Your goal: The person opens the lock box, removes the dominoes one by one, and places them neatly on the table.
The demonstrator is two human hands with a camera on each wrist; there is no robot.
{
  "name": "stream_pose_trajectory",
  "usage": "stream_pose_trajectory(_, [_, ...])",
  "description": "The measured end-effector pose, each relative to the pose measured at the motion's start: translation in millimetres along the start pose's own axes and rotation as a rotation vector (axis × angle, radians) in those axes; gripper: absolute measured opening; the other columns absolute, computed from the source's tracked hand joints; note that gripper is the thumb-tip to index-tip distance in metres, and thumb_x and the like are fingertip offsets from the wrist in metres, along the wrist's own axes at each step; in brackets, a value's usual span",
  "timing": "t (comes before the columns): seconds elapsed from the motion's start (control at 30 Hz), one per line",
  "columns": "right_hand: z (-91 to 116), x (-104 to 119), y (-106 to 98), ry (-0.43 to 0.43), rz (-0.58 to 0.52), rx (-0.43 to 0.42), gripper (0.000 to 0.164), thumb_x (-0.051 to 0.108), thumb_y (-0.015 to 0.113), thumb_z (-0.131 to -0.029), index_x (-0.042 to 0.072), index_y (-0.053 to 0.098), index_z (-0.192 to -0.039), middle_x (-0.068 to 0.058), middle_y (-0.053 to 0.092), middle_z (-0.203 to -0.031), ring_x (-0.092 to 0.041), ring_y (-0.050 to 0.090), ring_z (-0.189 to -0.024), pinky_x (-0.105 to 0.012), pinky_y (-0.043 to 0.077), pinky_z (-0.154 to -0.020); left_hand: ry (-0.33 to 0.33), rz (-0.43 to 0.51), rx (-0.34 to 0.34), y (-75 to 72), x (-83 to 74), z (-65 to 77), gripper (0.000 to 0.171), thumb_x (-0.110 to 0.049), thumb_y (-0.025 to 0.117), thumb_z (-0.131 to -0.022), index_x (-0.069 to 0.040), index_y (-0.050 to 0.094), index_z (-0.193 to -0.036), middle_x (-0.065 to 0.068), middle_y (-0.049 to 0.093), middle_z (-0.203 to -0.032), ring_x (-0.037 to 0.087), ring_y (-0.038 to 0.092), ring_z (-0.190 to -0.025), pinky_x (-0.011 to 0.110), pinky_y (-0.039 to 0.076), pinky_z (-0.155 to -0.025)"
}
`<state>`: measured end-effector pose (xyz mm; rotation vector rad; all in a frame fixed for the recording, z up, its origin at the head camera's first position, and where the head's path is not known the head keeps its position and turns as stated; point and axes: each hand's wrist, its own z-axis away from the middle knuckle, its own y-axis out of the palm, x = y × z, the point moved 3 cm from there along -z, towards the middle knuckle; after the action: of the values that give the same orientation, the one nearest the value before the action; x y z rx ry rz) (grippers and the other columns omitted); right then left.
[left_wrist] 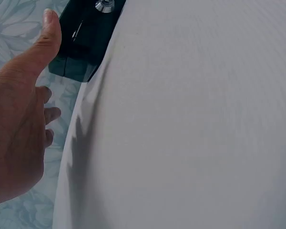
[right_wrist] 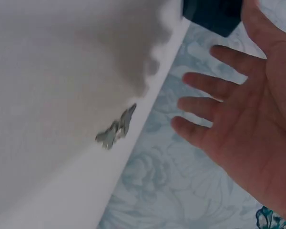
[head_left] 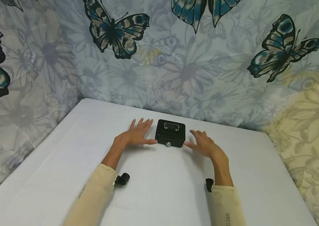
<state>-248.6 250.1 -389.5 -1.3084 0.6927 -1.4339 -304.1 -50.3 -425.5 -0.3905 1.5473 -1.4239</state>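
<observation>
A small black cash box [head_left: 165, 133] stands closed on the white table, with a folding metal handle [head_left: 172, 126] on its lid and a silver lock [head_left: 168, 144] on its front. My left hand [head_left: 137, 134] is spread to the left of it, thumb tip at the box's near left corner. On the other side, my right hand [head_left: 204, 144] has its fingers extended and its thumb close to the right side. Whether either thumb touches cannot be told. In the right wrist view, small metal keys [right_wrist: 117, 129] lie on the tabletop near my right hand; the head view does not show them.
The white-covered table [head_left: 159, 188] reaches back to a wall [head_left: 187, 72] with a flower and butterfly pattern. Another patterned wall runs along the left edge. Black wrist cameras sit at the left sleeve [head_left: 91, 194] and the right sleeve [head_left: 227, 204].
</observation>
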Motion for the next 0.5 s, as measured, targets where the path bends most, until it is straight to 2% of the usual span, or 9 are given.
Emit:
stream_pose_trajectory(0.1, [-5.0, 3.9, 5.8, 0.051, 0.021, 0.080, 0.085, 0.051, 0.060, -0.103, 0.003, 0.027, -0.164, -0.034, 0.022, -0.168, -0.061, 0.008, -0.157, -0.076, 0.020, -0.123, -0.014, -0.012, 0.025, 5.6, -2.0, -9.2, 0.111, -0.071, 0.056, -0.095, -0.011, -0.001, -0.169, 0.013, 0.002, -0.178, 0.040, -0.005, -0.165, 0.064, -0.010, -0.131])
stream_pose_trajectory(0.2, [-10.2, 7.7, 12.1, 0.116, 0.073, 0.116, 0.090, 0.053, 0.065, -0.098, 0.002, 0.029, -0.163, -0.035, 0.022, -0.168, -0.061, 0.009, -0.157, -0.075, 0.021, -0.123, -0.019, -0.031, 0.030, 10.8, -3.5, -18.0, 0.114, -0.072, 0.056, -0.094, -0.010, -0.001, -0.169, 0.014, 0.002, -0.178, 0.040, -0.006, -0.165, 0.064, -0.009, -0.131])
stream_pose_trajectory(0.37, [-20.3, 12.9, 21.4, 0.211, 0.101, 0.135, 0.098, 0.057, 0.069, -0.095, 0.007, 0.024, -0.166, -0.035, 0.013, -0.170, -0.059, 0.004, -0.159, -0.071, 0.019, -0.127, -0.036, -0.094, 0.035, 18.2, -2.6, -30.7, 0.126, -0.085, 0.055, -0.086, -0.008, -0.001, -0.169, 0.016, 0.000, -0.178, 0.040, -0.009, -0.165, 0.063, -0.014, -0.130])
stream_pose_trajectory(0.5, [-29.6, 14.7, 22.8, 0.216, 0.074, 0.135, 0.103, 0.055, 0.072, -0.093, 0.010, 0.019, -0.168, -0.037, 0.007, -0.170, -0.058, 0.003, -0.159, -0.070, 0.018, -0.128, -0.047, -0.072, 0.042, 23.2, -7.2, -37.6, 0.126, -0.080, 0.060, -0.086, -0.008, -0.001, -0.169, 0.018, -0.001, -0.177, 0.040, -0.009, -0.165, 0.063, -0.015, -0.130])
